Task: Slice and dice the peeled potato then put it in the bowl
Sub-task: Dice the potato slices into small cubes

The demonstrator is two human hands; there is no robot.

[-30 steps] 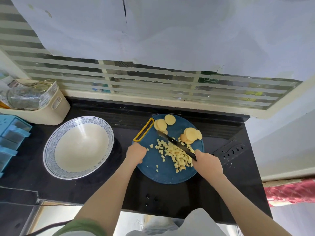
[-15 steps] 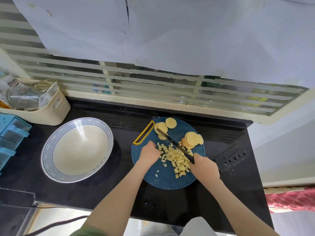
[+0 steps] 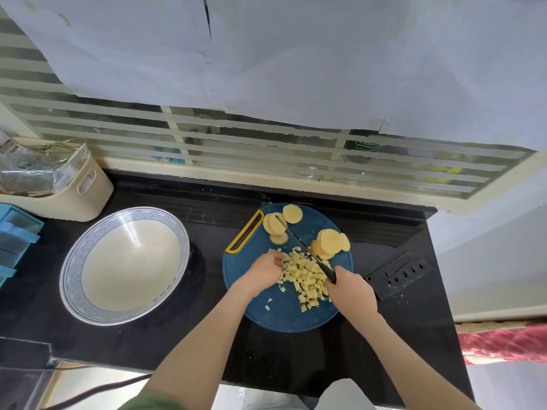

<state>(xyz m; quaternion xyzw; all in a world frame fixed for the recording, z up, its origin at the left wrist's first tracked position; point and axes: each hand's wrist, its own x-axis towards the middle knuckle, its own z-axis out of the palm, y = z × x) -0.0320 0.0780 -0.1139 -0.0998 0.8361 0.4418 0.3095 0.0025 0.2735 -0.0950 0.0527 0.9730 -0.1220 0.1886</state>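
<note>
A round blue cutting board [image 3: 299,319] with a yellow handle lies on the black counter. A pile of diced potato [image 3: 307,278] covers its middle. Potato slices [image 3: 291,214] lie at the far edge, and a second stack of slices [image 3: 330,242] sits at the right. My right hand [image 3: 352,291] grips a black knife [image 3: 302,244] whose blade points up-left over the dice. My left hand [image 3: 263,270] has curled fingers against the left side of the pile; what they hold is hidden. A white bowl [image 3: 88,300] with a blue rim stands empty to the left.
A black knife sheath [image 3: 398,275] lies right of the board. A cream basket [image 3: 74,199] with packets and a blue organiser [image 3: 14,241] stand at the far left. A barred window ledge runs behind. The counter's front edge is close to my body.
My left hand moved right from the board's left rim to the diced pile. The knife hand stayed over the dice, shifting only slightly.
</note>
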